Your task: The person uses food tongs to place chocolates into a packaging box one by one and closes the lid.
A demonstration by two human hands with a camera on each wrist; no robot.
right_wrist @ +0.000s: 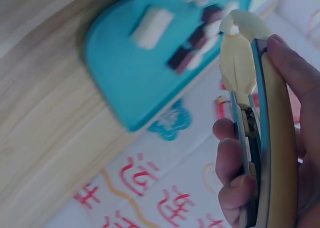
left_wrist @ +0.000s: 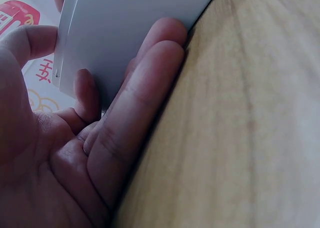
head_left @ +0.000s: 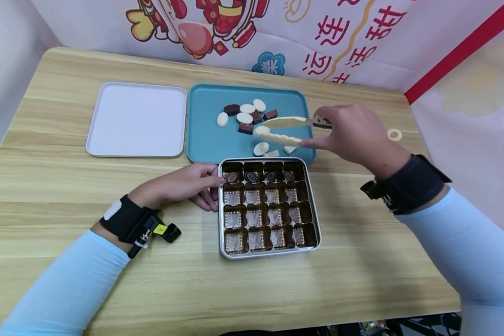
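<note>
My right hand (head_left: 354, 135) grips metal tongs (head_left: 283, 122) with cream-coloured tips over a teal tray (head_left: 206, 140). A white oval chocolate (head_left: 262, 130) shows between the tips, which stand slightly apart. Around it on the tray are white chocolates (head_left: 244, 117) and dark brown ones (head_left: 246, 128). My left hand (head_left: 185, 184) holds the left side of a square tin (head_left: 270, 254), thumb at the rim and fingers (left_wrist: 140, 93) along its outer wall. The tin's brown insert has rows of compartments; swirl-topped dark chocolates (head_left: 251, 177) sit in the far row.
A white tray (head_left: 136, 121) lies left of the teal one. To the right, a small cream ring (head_left: 394, 135) is on the wooden table (head_left: 159, 280). A printed white sheet (head_left: 235, 56) rises along the table's back edge. The tin stands close in front of the teal tray.
</note>
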